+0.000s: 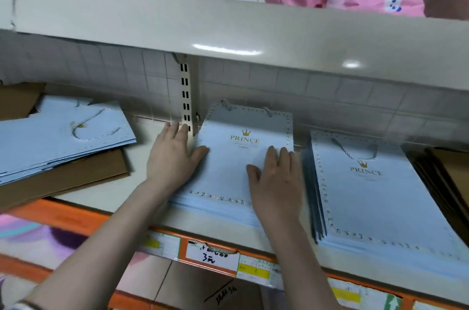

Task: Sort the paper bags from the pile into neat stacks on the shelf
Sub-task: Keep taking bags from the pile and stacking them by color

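Flatly, left hand (172, 157) and right hand (275, 180) press middle stack (228, 170).

The pale blue flat paper bag (243, 157) on top of the middle stack carries the gold word "PRINCE" under a small gold crown; two finer lines beneath it are too small to read. The pale blue paper bag (375, 190) topping the stack to its right bears the same gold "PRINCE" and crown, fainter and blurred. On the orange front strip of the shelf (76, 218), a torn white handwritten price tag (212, 255) shows a "3" followed by a character, with the scrawl above it illegible. The yellow-and-white printed label (256, 270) beside it cannot be read.
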`<state>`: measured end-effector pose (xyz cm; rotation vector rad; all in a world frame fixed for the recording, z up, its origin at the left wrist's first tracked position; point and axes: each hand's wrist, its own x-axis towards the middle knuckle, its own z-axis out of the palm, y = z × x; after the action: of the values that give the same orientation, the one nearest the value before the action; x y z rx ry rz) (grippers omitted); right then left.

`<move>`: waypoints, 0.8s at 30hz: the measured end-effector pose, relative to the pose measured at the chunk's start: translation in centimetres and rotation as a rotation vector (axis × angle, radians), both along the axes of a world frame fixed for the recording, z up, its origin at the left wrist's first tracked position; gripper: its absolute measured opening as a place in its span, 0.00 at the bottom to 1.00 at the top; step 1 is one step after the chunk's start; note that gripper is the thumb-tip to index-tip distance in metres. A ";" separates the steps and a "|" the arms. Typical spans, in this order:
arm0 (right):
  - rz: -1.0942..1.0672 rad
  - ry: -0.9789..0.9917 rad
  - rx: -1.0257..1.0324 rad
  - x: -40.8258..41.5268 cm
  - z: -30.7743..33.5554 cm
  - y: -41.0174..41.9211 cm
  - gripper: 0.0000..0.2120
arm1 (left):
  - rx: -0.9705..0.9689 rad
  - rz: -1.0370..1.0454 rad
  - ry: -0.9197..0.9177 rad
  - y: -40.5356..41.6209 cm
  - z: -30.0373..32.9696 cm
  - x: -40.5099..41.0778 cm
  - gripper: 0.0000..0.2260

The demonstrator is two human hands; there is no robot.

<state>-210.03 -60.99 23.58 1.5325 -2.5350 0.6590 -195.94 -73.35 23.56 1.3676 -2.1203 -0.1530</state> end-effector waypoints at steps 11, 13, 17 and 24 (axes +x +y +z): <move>0.238 0.028 -0.075 9.4 -2.2 -2.8 0.26 | -0.055 0.373 -0.119 3.3 -0.5 13.9 0.29; 0.265 0.052 -0.090 11.9 -2.2 -3.5 0.27 | -0.041 0.405 -0.114 3.4 -0.5 16.5 0.29; 0.331 0.044 -0.101 17.7 -1.6 -4.4 0.30 | -0.018 0.436 -0.090 3.2 -0.7 22.2 0.29; 0.325 -0.010 -0.156 29.6 -2.2 -6.9 0.28 | -0.023 0.447 -0.080 2.0 -0.5 34.6 0.28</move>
<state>-180.40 -67.89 21.35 1.9034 -2.1974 0.8792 -161.36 -71.35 23.10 1.8183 -1.8146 0.1075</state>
